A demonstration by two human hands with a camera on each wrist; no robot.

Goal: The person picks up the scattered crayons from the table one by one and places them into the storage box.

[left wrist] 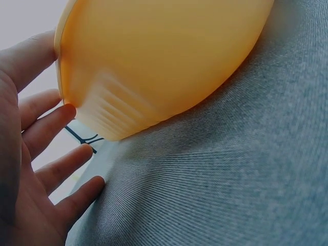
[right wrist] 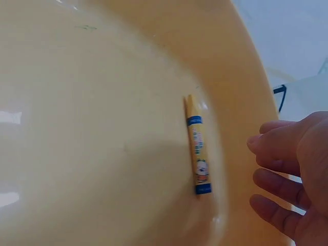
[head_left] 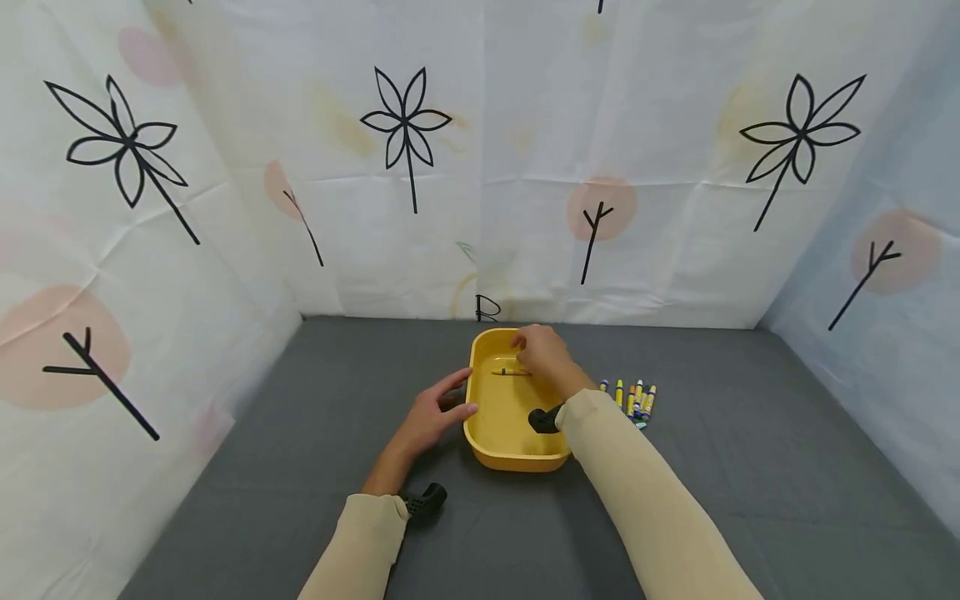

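Note:
A yellow plastic tray [head_left: 517, 437] stands on the grey cloth. In it, near the far end, lies one yellow crayon [head_left: 512, 372] with blue bands; the right wrist view shows this crayon [right wrist: 199, 148] flat on the tray floor. My right hand [head_left: 547, 358] hovers over the far right part of the tray. Its fingers [right wrist: 277, 146] are loosely bent beside the tray wall, apart from the crayon, and hold nothing. At the tray's left side is my left hand [head_left: 427, 421], fingers spread. In the left wrist view, its fingertips [left wrist: 66, 111] are right at the rim.
Several crayons [head_left: 632, 398] lie in a loose group on the grey cloth [head_left: 750, 467], right of the tray and partly behind my right sleeve [head_left: 637, 483]. A white patterned fabric [head_left: 525, 250] hangs along the back and both sides.

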